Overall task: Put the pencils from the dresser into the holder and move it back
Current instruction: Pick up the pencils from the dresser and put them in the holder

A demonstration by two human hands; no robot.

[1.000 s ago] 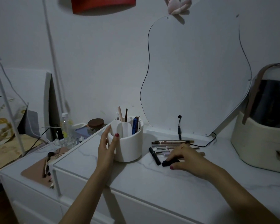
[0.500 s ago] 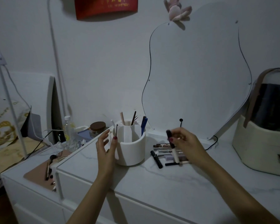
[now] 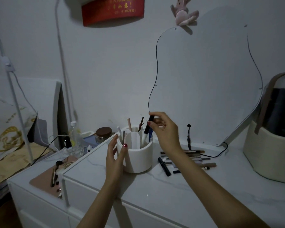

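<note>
A white round holder (image 3: 139, 160) with inner dividers stands on the white marble-look dresser top (image 3: 179, 191); several pencils stick up in it. My left hand (image 3: 115, 155) cups the holder's left wall, thumb on its front. My right hand (image 3: 165, 130) pinches a black-and-white pencil (image 3: 147, 129) by its black upper end, with the white lower end dipping into the holder's right compartment. Several more pencils (image 3: 189, 160) lie loose on the dresser to the right of the holder, partly hidden by my right forearm.
A wavy-edged mirror (image 3: 204, 79) leans on the wall behind, with a black cable (image 3: 189, 137) at its base. A beige case with a clear dome (image 3: 270, 145) stands at the right. A lower shelf on the left holds a pink mat (image 3: 44, 181), a bottle and a jar.
My right hand has lifted the black-and-white pencil from the pile on the dresser and carried it left over the holder. My left hand has stayed on the holder's side.
</note>
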